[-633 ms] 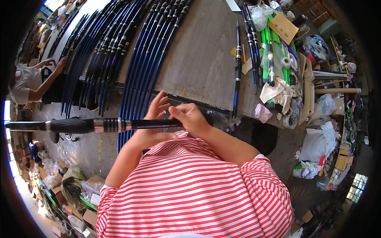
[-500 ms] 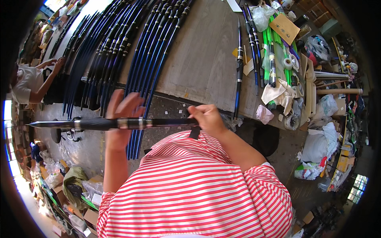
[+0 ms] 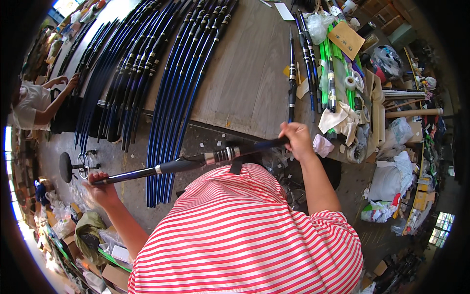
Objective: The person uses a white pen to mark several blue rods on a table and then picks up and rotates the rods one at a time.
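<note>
A dark fishing rod (image 3: 183,164) with silver rings and a padded grip lies across in front of my body, its right end higher in the picture. Fingers of my left hand (image 3: 103,190) are curled around the rod's left end. At its other end, my right hand (image 3: 297,139) is closed on the rod beside the table edge. Many similar blue and black fishing rods (image 3: 188,63) rest in bundles on the table, their thin ends hanging over its front edge.
Across the grey wooden table (image 3: 245,73), a few more rods (image 3: 308,54) lie at the right, near green tubes (image 3: 324,68), a brown envelope (image 3: 346,39) and cloths (image 3: 338,120). A co-worker (image 3: 36,105) is at the far left. A round stool (image 3: 65,166) stands on the floor.
My left hand has moved from the rod's middle to its left end. My right hand has shifted right with the rod, which has gone from nearly level to tilted.
</note>
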{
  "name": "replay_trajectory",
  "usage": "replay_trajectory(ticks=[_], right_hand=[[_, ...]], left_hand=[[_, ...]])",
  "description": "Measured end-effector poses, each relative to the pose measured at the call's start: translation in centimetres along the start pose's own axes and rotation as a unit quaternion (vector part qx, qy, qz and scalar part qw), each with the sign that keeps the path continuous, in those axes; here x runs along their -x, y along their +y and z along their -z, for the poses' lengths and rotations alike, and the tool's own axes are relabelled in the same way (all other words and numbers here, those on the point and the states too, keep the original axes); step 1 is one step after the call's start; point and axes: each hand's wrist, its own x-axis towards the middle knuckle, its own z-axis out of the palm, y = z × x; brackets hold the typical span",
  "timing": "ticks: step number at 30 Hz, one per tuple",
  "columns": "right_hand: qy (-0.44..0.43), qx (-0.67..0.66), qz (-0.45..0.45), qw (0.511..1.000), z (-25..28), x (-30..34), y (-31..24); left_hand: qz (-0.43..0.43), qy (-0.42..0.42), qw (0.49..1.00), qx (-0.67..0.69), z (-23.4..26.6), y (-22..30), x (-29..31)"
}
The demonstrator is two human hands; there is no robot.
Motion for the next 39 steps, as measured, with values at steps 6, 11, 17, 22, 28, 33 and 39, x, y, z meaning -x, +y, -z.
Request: replay_trajectory(ticks=[6,11,17,22,28,33,39], right_hand=[[0.027,-0.377,0.087,0.922,-1.1,-2.5,-2.6],[-0.015,-0.287,0.076,0.955,-5.3,-3.8,-2.0],[-0.073,-0.283,0.1,0.951,-10.6,-5.3,-1.6],[0.091,-0.144,0.159,0.972,-12.9,-9.8,-0.4],[0.191,0.06,0.088,0.976,-7.0,-19.9,-0.2],[0.174,0.362,0.06,0.914,-0.5,-22.8,1.4],[0.205,0.662,0.113,0.712,2.2,-21.6,1.9]], left_hand=[[0.085,0.033,0.987,0.135,-1.4,-4.7,1.3],[0.159,0.112,0.973,0.124,-5.1,-8.5,1.1],[0.307,0.108,0.944,0.055,-8.5,-13.7,4.0],[0.533,-0.037,0.845,-0.013,-11.5,-16.6,5.5],[0.471,-0.295,0.667,-0.496,-13.6,-16.9,4.3],[0.226,-0.155,0.613,-0.741,-9.2,-16.5,5.6],[0.12,-0.142,0.397,-0.899,-5.6,-17.3,8.4]])
